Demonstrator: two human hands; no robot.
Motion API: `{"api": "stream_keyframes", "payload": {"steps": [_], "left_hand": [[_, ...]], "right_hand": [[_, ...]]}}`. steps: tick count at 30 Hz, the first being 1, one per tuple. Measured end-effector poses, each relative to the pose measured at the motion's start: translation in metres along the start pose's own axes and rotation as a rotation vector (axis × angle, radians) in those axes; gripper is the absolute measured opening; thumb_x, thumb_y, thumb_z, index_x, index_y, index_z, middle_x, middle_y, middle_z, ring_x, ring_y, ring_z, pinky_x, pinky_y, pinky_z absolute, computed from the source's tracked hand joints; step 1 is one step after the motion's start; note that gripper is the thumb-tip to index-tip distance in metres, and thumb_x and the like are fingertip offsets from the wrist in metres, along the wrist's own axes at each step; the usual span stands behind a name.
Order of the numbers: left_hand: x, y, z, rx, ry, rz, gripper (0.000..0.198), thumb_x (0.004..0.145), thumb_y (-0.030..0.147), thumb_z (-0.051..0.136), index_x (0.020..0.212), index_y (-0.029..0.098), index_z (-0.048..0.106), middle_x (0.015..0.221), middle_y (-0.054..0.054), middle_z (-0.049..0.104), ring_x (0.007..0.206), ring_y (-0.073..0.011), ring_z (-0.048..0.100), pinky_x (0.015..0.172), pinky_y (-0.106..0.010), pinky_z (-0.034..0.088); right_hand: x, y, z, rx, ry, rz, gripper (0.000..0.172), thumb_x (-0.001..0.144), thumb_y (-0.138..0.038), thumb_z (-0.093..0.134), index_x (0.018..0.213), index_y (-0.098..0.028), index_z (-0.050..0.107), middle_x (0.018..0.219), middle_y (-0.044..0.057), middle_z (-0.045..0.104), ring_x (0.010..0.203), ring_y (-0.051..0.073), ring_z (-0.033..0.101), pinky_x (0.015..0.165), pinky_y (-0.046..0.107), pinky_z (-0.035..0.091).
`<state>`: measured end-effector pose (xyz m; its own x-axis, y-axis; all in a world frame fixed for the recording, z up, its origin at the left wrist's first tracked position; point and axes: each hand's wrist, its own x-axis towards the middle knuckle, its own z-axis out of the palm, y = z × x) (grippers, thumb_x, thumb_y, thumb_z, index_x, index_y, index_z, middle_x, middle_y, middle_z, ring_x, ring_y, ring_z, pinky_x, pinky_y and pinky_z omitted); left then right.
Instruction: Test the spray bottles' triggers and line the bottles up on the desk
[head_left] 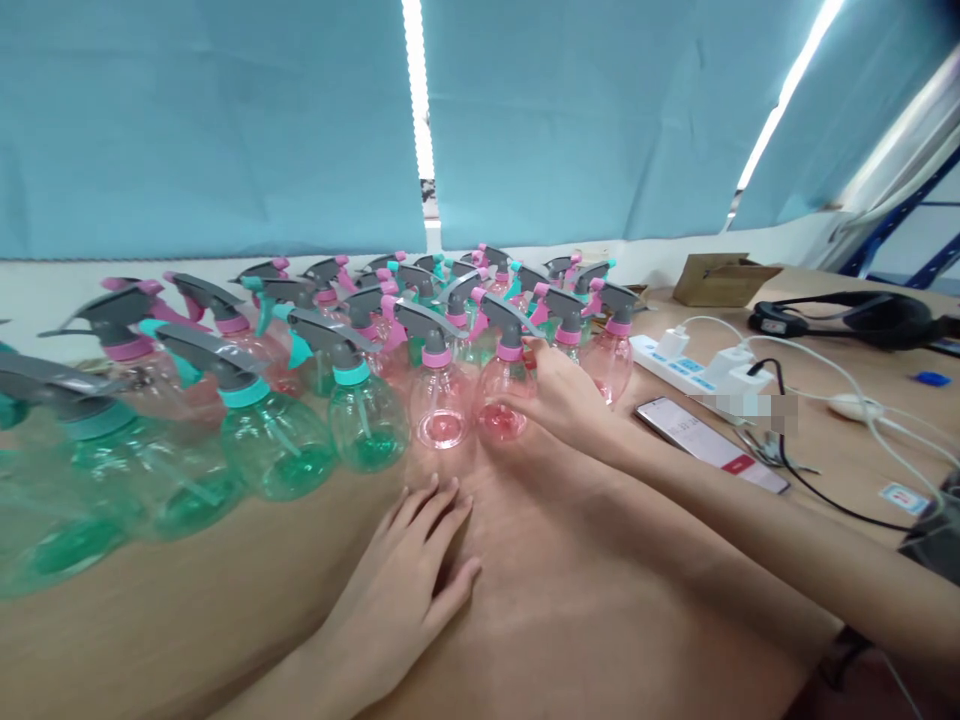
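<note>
My right hand [559, 390] wraps round the right side of a clear pink spray bottle [501, 425] with a pink collar and grey trigger head, standing upright in the front row. Some of its fingers are hidden behind the bottle. Palm down on the table, my left hand [416, 560] lies with fingers spread and holds nothing. Just beyond its fingertips stand another pink spray bottle [441, 410] and a green spray bottle [367, 425] with a turquoise collar. To the right of the held bottle is one more pink bottle [609, 360], partly behind my hand.
Many green and pink spray bottles crowd the back and left of the wooden table [600, 620]. At the right lie a phone [697, 440], a white power strip [675, 368] with chargers and cables, a cardboard box [720, 280] and a black headset [847, 318]. Blue curtains [225, 120] hang behind.
</note>
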<state>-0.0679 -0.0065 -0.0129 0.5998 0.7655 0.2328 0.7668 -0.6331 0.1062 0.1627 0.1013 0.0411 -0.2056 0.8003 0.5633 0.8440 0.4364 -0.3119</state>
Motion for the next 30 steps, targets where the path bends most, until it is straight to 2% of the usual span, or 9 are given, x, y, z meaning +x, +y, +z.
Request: {"api": "stream_keyframes", "payload": {"steps": [3,11,14,18,20,25,30], "left_hand": [[0.0,0.001,-0.002,0.001,-0.006,-0.003,0.047,0.094,0.041,0.047,0.134,0.017,0.05,0.139,-0.01,0.05,0.128,-0.0318,0.043,0.103,-0.052,0.037],[-0.001,0.0,0.0,0.01,0.003,0.008,0.047,0.095,0.041,0.048,0.135,0.016,0.049,0.139,-0.01,0.05,0.128,-0.032,0.043,0.102,-0.052,0.039],[-0.001,0.0,0.0,0.024,0.019,0.025,0.047,0.095,0.04,0.048,0.135,0.016,0.048,0.139,-0.011,0.05,0.128,-0.032,0.044,0.102,-0.053,0.039],[0.0,-0.001,-0.001,0.019,0.055,0.057,0.046,0.094,0.037,0.049,0.135,0.016,0.046,0.138,-0.011,0.052,0.125,-0.0307,0.048,0.102,-0.052,0.039],[0.003,0.0,-0.001,0.002,0.071,0.067,0.044,0.094,0.035,0.049,0.134,0.017,0.046,0.136,-0.011,0.053,0.123,-0.0299,0.05,0.101,-0.051,0.04],[0.021,0.013,0.003,-0.066,0.06,0.091,0.037,0.094,0.031,0.049,0.13,0.02,0.049,0.132,-0.012,0.054,0.121,-0.0302,0.05,0.097,-0.051,0.044],[0.049,0.033,0.009,-0.153,0.065,0.164,0.033,0.093,0.024,0.048,0.126,0.019,0.05,0.128,-0.012,0.055,0.122,-0.0295,0.049,0.099,-0.05,0.043]], "right_hand": [[0.003,0.001,0.003,-0.011,0.009,0.0,0.062,0.079,-0.041,0.061,0.125,-0.003,0.044,0.105,0.022,0.064,0.097,0.037,0.06,0.079,0.049,0.049],[0.001,0.003,0.004,0.027,0.023,-0.003,0.061,0.079,-0.04,0.062,0.128,-0.008,0.043,0.123,0.022,0.059,0.111,0.037,0.056,0.082,0.05,0.05],[-0.006,0.003,-0.011,0.065,0.042,0.014,0.055,0.079,-0.04,0.064,0.123,-0.01,0.05,0.123,0.019,0.061,0.108,0.033,0.059,0.083,0.046,0.051],[-0.018,0.012,-0.039,0.153,0.073,0.093,0.031,0.082,-0.039,0.063,0.105,-0.017,0.064,0.103,0.007,0.071,0.084,0.023,0.067,0.072,0.037,0.053],[-0.022,0.023,-0.049,0.122,0.099,0.142,0.025,0.081,-0.037,0.063,0.098,-0.019,0.066,0.097,0.005,0.072,0.082,0.022,0.066,0.074,0.037,0.051],[-0.016,0.05,-0.051,0.066,0.157,0.287,0.043,0.08,-0.047,0.063,0.106,-0.014,0.064,0.107,0.011,0.07,0.092,0.028,0.066,0.08,0.043,0.05],[-0.003,0.057,-0.038,0.037,0.142,0.354,0.06,0.076,-0.058,0.061,0.114,-0.012,0.061,0.112,0.013,0.069,0.101,0.033,0.064,0.081,0.045,0.05]]}}
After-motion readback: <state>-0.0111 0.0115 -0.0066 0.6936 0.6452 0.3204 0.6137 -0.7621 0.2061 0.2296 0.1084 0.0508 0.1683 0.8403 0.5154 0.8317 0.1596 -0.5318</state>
